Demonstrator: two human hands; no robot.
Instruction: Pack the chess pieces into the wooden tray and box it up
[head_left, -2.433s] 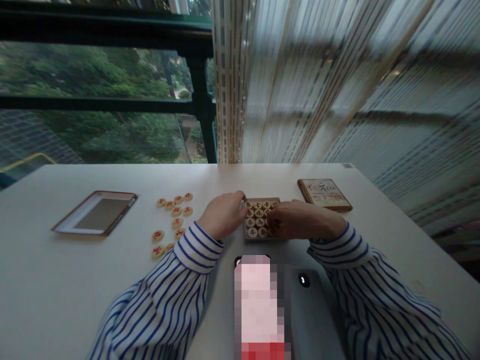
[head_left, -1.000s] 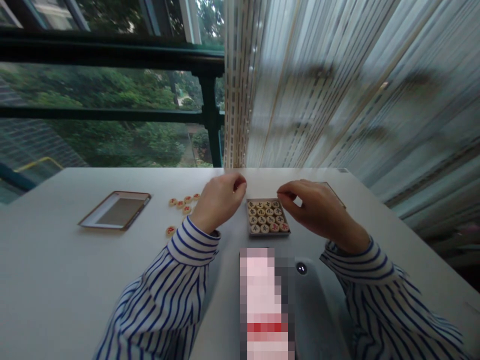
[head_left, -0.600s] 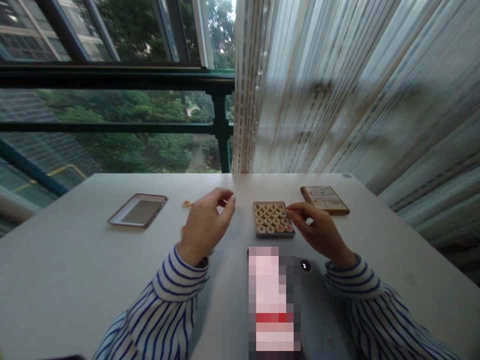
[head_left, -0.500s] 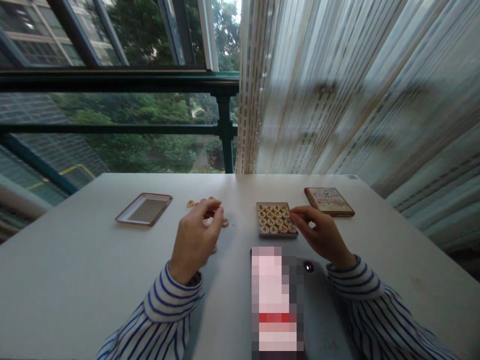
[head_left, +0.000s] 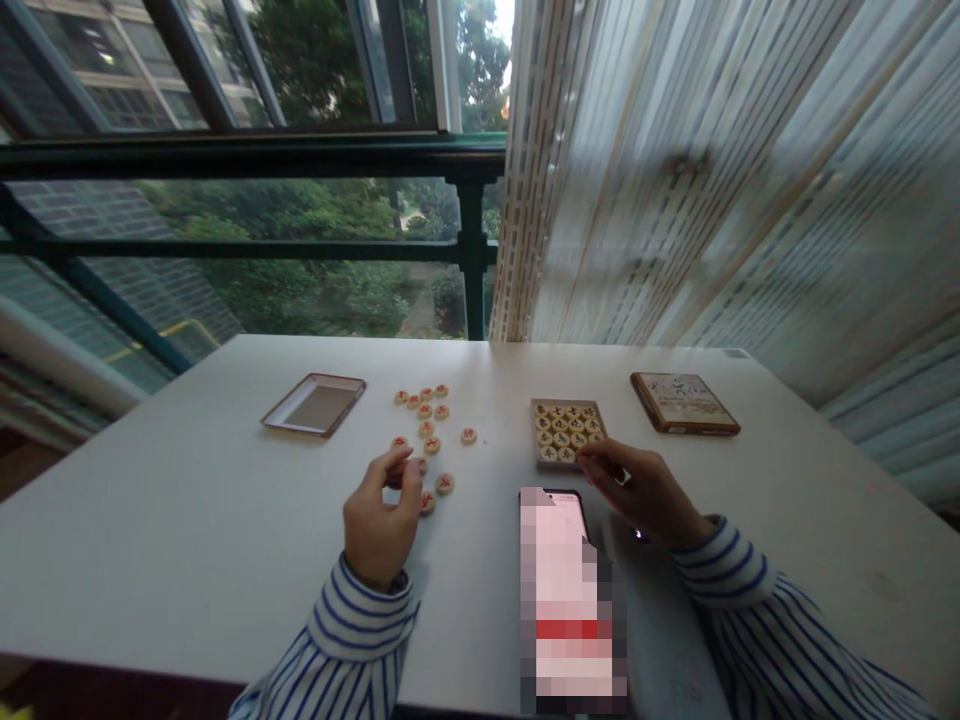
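Tray (head_left: 315, 405), shallow and open, lies at far left on our white table (head_left: 187, 540). Next we have our left hand (head_left: 380, 520), in a striped cuff, thumb and index curled toward each other at the near-left edge of the loose pieces; we can't tell if the tips meet or pinch one. Loose round red-character pieces (head_left: 469, 436) lie scattered just past it, most bunched, one off to the right. Then we see a square box (head_left: 535, 435), black-character pieces (head_left: 556, 439) packed in rows inside. Phone (head_left: 566, 580), screen pixelated, sits just in front. Our right hand (head_left: 649, 495) has its bent fingers at the box's near-right corner, hiding it; we can't tell if they grip anything. Grey slab (head_left: 667, 630) below that hand, printed flat case (head_left: 686, 403) at far right.
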